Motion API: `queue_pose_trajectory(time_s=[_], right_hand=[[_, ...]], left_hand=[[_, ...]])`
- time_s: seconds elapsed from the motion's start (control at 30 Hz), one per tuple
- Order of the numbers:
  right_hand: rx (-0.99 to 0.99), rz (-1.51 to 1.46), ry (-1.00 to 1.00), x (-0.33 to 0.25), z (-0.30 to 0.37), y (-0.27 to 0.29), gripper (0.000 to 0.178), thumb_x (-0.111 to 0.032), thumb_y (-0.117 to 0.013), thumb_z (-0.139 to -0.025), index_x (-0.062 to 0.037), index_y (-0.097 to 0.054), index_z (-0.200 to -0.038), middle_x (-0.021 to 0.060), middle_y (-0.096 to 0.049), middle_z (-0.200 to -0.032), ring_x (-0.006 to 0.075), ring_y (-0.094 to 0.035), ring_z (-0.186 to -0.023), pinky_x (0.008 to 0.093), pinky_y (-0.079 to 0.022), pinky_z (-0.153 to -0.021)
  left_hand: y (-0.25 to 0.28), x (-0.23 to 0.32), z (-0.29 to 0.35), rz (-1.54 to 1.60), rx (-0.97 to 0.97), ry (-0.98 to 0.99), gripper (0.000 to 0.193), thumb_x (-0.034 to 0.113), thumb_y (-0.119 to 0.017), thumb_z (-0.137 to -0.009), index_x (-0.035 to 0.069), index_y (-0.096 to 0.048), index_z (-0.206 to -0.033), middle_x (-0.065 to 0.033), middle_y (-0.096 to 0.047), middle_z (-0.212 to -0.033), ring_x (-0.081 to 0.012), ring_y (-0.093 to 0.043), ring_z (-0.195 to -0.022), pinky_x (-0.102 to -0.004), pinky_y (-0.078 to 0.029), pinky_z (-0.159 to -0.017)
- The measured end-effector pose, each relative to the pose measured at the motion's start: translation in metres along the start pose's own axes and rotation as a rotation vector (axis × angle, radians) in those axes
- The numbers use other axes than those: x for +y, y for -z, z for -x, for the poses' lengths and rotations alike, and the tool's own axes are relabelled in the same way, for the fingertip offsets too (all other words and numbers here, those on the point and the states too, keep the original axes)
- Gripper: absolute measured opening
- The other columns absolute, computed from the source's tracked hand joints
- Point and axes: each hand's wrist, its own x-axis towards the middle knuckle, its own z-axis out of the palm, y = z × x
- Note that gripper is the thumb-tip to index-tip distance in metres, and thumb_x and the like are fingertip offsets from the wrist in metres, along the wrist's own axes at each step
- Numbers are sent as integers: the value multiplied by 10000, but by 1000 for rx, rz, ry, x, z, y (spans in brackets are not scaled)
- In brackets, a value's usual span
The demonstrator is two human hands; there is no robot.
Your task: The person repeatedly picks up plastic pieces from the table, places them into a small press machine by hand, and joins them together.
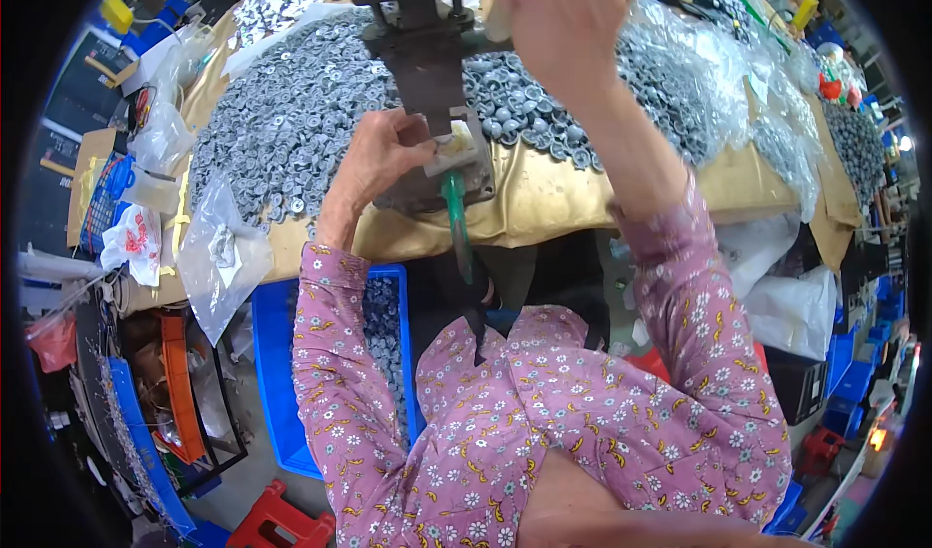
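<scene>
A dark metal hand press (427, 77) stands at the table's front edge. My left hand (383, 155) is at its base, thumb and fingers pinched together beside a small pale block (452, 150) under the ram. Whatever lies between those fingers is too small and hidden to make out. My right hand (568, 33) is raised at the upper right of the press, closed around the end of its lever, which the hand mostly covers. A green curved handle (453, 203) sticks out from the press base toward me. Small grey round caps (291, 111) lie heaped left of the press.
Larger grey domed caps (524, 106) are piled right of the press, by clear plastic sheeting (718, 87). A plastic bag (223, 257) hangs over the table's left edge. Below stand a blue bin (282, 393) with grey parts and a red stool (277, 519).
</scene>
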Motion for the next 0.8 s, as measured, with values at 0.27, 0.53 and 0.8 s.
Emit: queue_pose_trajectory(time_s=[0.27, 0.53, 0.8], right_hand=[[-257, 755, -474, 112, 6, 88, 445, -341, -677, -971, -26, -665, -1284, 102, -726, -895, 154, -659, -858, 300, -529, -763], [-586, 1407, -446, 25, 163, 143, 171, -282, -707, -893, -124, -768, -916, 54, -701, -923, 273, -641, -914, 442, -425, -821], [-611, 1438, -262, 21, 180, 147, 87, -206, -720, -904, -145, -764, -946, 7, -695, -961, 224, -603, -974, 403, -375, -872]], left_hand=[[0, -21, 10, -25, 109, -56, 171, 52, -736, -744, -51, -703, -877, -101, -677, -702, -159, -638, -627, -317, -505, -606], [15, -8, 85, -121, 344, -84, 137, -3, -768, -780, 9, -670, -875, -78, -646, -745, -146, -635, -592, -287, -499, -549], [8, -19, 131, -267, 445, -90, 130, -40, -751, -814, 11, -675, -906, -32, -619, -765, -78, -611, -610, -239, -484, -542]])
